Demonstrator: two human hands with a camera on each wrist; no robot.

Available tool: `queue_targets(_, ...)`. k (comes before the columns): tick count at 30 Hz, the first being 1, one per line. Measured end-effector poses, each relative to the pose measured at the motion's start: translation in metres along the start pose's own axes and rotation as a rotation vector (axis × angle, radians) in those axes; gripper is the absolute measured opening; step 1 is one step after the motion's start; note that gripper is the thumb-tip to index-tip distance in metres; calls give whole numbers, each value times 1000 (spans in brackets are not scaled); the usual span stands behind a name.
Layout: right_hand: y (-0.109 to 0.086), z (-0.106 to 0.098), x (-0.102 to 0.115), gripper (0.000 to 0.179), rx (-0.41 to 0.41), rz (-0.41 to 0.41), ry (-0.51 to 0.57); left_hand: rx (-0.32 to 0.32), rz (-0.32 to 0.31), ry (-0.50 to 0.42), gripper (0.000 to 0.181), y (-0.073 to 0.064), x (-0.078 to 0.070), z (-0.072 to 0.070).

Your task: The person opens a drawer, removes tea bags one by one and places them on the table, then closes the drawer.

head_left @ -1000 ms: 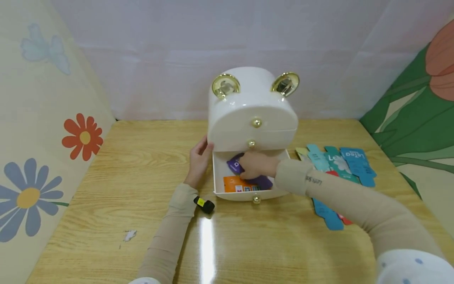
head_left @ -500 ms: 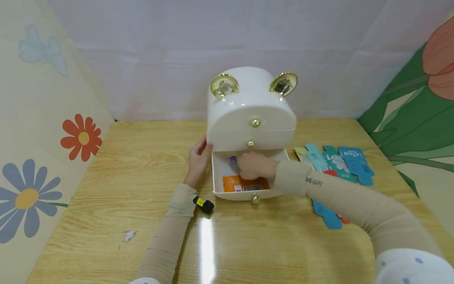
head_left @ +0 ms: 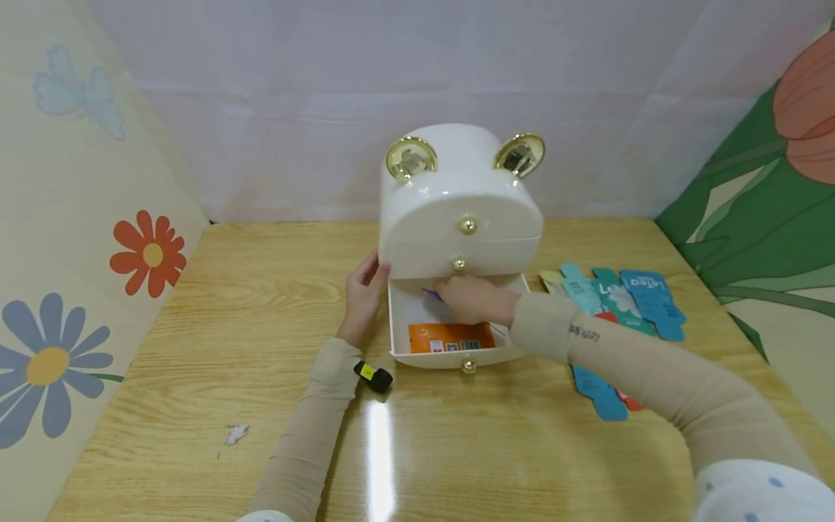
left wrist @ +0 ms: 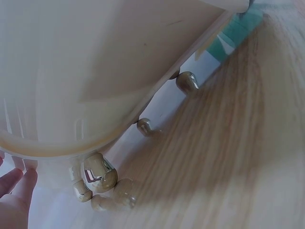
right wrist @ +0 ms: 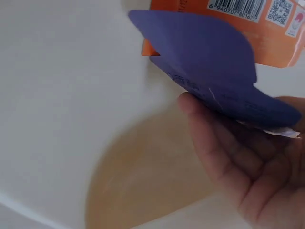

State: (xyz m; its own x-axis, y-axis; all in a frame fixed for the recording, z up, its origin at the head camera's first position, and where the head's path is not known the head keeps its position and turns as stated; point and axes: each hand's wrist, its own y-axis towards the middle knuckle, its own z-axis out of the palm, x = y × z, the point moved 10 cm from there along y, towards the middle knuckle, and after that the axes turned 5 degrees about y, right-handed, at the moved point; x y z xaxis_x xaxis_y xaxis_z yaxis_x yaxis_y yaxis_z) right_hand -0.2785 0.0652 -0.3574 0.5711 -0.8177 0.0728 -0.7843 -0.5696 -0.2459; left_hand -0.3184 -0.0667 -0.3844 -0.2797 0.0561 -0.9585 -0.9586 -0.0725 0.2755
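A white cabinet [head_left: 443, 217] with gold ears stands on the table, its bottom drawer [head_left: 424, 359] pulled out. My left hand [head_left: 363, 299] rests against the cabinet's left side, fingers fairly straight. Inside the drawer, my right hand [head_left: 475, 299] holds a purple folded card [right wrist: 205, 47], fingers bent beneath it in the right wrist view. Only a small purple tip shows past the hand in the head view. An orange packet [head_left: 450, 338] with a barcode lies near the drawer's front.
Flattened blue, teal and red cartons [head_left: 652, 297] lie to the cabinet's right. A black strap with a yellow patch [head_left: 373, 377] sits by the left wrist. Two gold knobs [head_left: 467, 226] mark the upper drawers. Painted panels flank the table [head_left: 261, 290].
The purple card, earlier spread over part of the orange packet, has moved back and is mostly behind my right hand. More of the orange packet shows. My left hand stays at the cabinet.
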Motion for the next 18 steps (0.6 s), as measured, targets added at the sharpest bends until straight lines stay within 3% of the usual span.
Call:
queue_targets(8, -5, -8, 5, 10, -59, -86, -8, -3, 7, -9, 68, -1, -1, -1)
queue_targets(18, -17, -21, 19, 7, -98, -140, -15, 0, 5, 0, 66, -1, -1, 0)
